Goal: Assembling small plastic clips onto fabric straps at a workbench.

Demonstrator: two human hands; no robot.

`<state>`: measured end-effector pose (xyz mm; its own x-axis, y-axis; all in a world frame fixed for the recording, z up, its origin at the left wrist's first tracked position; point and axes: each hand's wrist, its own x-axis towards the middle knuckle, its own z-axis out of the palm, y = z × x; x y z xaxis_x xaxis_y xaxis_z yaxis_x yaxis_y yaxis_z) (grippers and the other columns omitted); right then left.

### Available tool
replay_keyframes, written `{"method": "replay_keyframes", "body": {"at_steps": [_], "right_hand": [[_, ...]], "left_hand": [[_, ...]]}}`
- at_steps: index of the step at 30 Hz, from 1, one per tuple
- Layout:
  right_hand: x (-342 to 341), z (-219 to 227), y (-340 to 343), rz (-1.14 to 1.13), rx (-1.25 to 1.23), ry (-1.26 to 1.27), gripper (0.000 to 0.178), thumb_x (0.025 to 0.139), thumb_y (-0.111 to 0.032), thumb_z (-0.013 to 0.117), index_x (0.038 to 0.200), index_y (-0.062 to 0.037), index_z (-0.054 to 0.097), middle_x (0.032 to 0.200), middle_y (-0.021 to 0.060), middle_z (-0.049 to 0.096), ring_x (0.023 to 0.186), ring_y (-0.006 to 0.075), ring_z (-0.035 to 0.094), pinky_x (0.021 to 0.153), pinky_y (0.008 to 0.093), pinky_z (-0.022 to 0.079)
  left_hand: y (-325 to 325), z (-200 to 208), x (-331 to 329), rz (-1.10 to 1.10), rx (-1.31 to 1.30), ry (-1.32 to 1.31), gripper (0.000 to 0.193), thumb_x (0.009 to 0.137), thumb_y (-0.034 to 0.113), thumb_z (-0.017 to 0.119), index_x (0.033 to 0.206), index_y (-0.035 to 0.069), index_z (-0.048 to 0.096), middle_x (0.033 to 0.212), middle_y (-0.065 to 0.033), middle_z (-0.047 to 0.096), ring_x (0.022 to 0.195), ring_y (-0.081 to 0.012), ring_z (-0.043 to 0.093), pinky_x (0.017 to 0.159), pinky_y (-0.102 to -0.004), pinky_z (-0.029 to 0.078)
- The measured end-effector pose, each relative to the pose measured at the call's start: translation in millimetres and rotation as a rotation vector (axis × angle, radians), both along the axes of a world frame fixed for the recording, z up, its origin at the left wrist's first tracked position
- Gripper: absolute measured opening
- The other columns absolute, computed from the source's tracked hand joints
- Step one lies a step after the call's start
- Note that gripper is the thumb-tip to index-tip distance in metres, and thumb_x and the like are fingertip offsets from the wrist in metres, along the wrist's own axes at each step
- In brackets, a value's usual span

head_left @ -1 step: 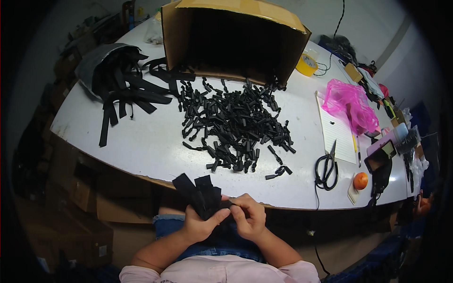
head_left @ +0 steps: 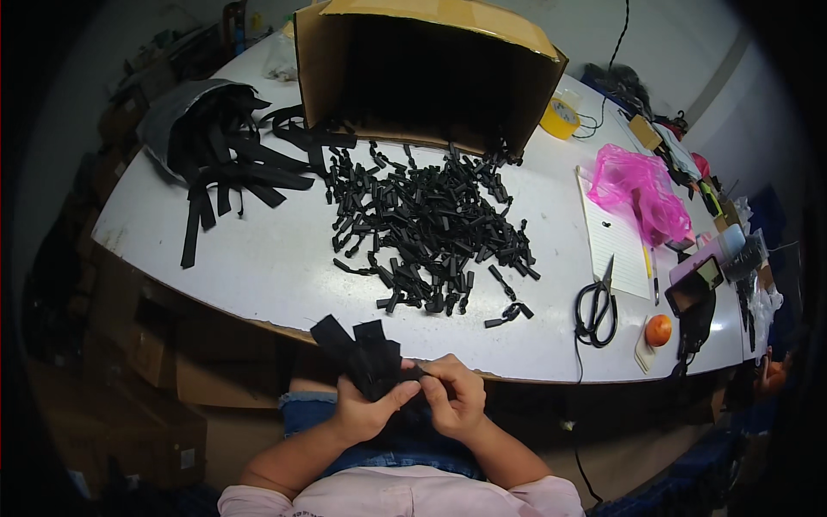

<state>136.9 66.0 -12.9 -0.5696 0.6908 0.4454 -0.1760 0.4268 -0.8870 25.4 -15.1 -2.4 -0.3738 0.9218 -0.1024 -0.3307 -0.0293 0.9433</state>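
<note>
Close to the table's front edge, over my lap, my left hand (head_left: pixel 369 408) is closed round a bunch of black fabric straps (head_left: pixel 369 358). Their cut ends fan out up and to the left. My right hand (head_left: pixel 457 395) meets it from the right, thumb and fingers pinching a dark strap end (head_left: pixel 413 374). My fingers partly hide that end, so whether a small fitting sits on it is unclear. Beyond my hands, a large heap of small black plastic clips with short cords (head_left: pixel 431 215) covers the middle of the table.
A cardboard box (head_left: pixel 320 73) lies on its side behind the heap. Left stands a grey bag (head_left: pixel 164 129) spilling straps. On the right lie scissors (head_left: pixel 596 314), a notepad (head_left: pixel 616 258), a pink plastic bag (head_left: pixel 642 189), an orange fruit (head_left: pixel 658 330), a phone (head_left: pixel 696 286) and yellow tape (head_left: pixel 560 119).
The strap ends in my left hand have tilted very slightly to the left. Both hands keep almost the same place and grip; the things on the table have not moved.
</note>
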Motion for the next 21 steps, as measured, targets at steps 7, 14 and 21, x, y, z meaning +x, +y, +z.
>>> {"method": "replay_keyframes", "body": {"at_steps": [7,14,21], "right_hand": [[4,2,0,-0.020,-0.015,0.042,0.009,0.073,0.001,0.057,0.081,0.0013,0.053,0.067,0.0063,0.052,0.050,0.0083,0.045,0.045,0.0183,0.035],[4,16,6,0.019,-0.291,0.011,0.013,0.072,0.000,0.058,0.084,0.0015,0.053,0.066,0.0043,0.051,0.049,0.0059,0.045,0.044,0.0170,0.035],[9,18,12,0.018,0.266,-0.166,0.018,0.066,0.003,0.061,0.083,0.0011,0.056,0.067,0.0078,0.056,0.046,0.0092,0.050,0.042,0.0181,0.038]], "left_hand": [[-1,-4,-3,0.037,0.068,0.119,0.014,0.071,0.003,0.063,0.084,0.002,0.057,0.077,-0.0016,0.057,0.069,-0.0076,0.053,0.063,-0.0207,0.043],[2,-8,0,0.036,0.096,0.176,0.012,0.072,0.003,0.061,0.084,0.002,0.059,0.078,-0.0031,0.059,0.070,-0.0079,0.054,0.063,-0.0212,0.044],[5,-6,2,0.046,0.123,0.223,0.011,0.073,0.002,0.060,0.083,0.001,0.057,0.071,-0.0022,0.057,0.060,-0.0067,0.053,0.055,-0.0183,0.043]]}}
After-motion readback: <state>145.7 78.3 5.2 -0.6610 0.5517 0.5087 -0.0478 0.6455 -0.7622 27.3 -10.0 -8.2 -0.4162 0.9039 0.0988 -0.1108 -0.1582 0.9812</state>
